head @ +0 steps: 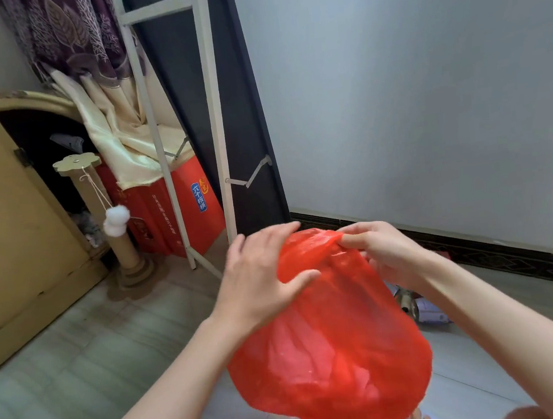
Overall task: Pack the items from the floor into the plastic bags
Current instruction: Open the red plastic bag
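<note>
Bag [335,340]: red, bulging, up over the floor [79,369]
Right hand [383,252]: pinching its top edge
Left hand [258,276]: released, fingers straight, thumb resting on bag's front

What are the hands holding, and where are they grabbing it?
A red bag. The right hand pinches its bunched top edge. The left hand only rests against its upper side, fingers straight.
</note>
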